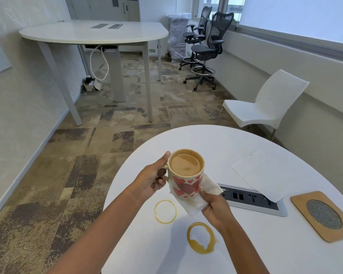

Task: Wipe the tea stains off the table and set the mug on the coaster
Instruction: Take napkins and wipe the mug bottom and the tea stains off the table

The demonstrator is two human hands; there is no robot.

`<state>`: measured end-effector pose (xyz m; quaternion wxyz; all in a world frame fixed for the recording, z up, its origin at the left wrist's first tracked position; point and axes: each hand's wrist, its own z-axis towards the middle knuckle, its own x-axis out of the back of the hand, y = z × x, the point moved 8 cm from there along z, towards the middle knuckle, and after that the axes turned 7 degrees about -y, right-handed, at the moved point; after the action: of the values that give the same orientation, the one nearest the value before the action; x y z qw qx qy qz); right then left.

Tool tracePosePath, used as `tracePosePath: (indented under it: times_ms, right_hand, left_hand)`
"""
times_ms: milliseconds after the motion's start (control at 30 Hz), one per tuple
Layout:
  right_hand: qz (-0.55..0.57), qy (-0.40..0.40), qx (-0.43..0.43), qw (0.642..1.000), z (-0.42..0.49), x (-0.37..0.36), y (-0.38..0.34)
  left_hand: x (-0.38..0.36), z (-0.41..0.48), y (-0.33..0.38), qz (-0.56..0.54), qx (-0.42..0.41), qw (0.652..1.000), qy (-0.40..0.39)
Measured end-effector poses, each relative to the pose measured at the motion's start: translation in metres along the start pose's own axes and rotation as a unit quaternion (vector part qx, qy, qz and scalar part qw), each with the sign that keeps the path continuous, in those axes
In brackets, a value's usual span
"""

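My left hand grips the handle of a cream mug with red hearts, full of milky tea, held up above the white round table. My right hand pinches a white tissue that lies against the mug's lower side. Two brown ring stains mark the table: a thin ring stain under the mug and a thicker ring stain nearer me. A wooden coaster with a round mesh centre lies at the right edge.
A grey socket panel is set into the table between my hands and the coaster. A white paper sheet partly covers it. A white chair stands beyond the table, a second white table and black office chairs farther back.
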<state>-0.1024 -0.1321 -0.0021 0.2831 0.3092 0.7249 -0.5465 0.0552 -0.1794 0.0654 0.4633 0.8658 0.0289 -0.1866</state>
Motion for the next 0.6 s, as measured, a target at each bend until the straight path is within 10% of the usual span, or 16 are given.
tracePosePath:
  times_ms: [600]
  right_hand:
    - [0.121,-0.016,-0.041,0.992,0.021,-0.034,0.06]
  left_hand:
    - [0.009,0.002,-0.004,-0.019,0.009,1.0,0.02]
